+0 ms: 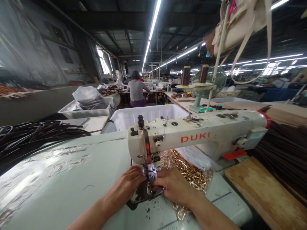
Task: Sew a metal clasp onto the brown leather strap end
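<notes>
In the head view, a white sewing machine (168,135) stands across the table. My left hand (131,180) is at the left of its needle area, fingers bent and closed together. On the other side, my right hand (174,185) has its fingers curled in with the thumb against them. Between the two hands a gold snap hook (149,188) lies just in front of the presser foot. Whatever my fingertips grip is hidden by the fingers. Beside my right hand, gold chains with hooks (192,172) spill from a clear plastic bag.
A wooden board (268,188) lies at the right, near dark strips (285,150). More dark straps (35,137) are heaped at the left. Behind the machine is a white bin (146,113). Thread spools (185,76) stand beyond it. A person (138,91) sits farther back.
</notes>
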The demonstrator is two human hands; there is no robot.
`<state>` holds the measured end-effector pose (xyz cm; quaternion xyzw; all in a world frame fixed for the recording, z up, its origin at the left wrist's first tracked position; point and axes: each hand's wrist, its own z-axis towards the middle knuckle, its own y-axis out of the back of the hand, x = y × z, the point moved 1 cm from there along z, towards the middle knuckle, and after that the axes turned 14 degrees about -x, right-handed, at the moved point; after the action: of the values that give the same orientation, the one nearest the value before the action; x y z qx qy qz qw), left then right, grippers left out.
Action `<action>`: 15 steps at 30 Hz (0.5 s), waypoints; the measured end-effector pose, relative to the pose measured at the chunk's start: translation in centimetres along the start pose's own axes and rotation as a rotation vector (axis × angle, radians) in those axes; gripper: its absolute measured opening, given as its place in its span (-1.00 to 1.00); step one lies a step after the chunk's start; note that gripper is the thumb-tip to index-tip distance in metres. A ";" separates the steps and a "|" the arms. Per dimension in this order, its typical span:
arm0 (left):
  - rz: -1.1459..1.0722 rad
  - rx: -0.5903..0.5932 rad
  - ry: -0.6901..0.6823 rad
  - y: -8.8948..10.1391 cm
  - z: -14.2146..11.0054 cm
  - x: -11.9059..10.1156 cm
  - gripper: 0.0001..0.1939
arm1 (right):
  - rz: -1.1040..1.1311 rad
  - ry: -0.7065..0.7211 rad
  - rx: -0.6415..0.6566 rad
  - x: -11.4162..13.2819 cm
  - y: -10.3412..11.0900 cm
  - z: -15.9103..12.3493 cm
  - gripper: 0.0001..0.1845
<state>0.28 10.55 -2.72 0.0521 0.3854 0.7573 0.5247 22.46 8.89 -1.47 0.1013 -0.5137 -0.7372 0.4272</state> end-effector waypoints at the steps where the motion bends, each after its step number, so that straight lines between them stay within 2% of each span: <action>1: 0.009 0.024 -0.004 0.1 0.1 0.3 -0.77 | 0.000 0.000 0.002 0.0 0.0 0.1 -0.89; 7: 0.067 0.119 0.006 0.4 0.1 1.9 -0.75 | -0.001 -0.005 0.006 -0.1 -0.2 0.2 -0.87; 11: 0.094 0.121 0.042 0.0 -0.5 2.6 -0.75 | 0.021 -0.011 0.019 0.0 -0.2 0.2 -0.84; 15: 0.180 0.098 0.148 0.2 -0.3 3.1 -0.78 | 0.026 -0.016 0.004 0.0 -0.2 0.1 -0.86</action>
<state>-1.38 12.94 -3.77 0.0557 0.4533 0.7834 0.4215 22.30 8.92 -1.58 0.0896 -0.5199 -0.7313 0.4322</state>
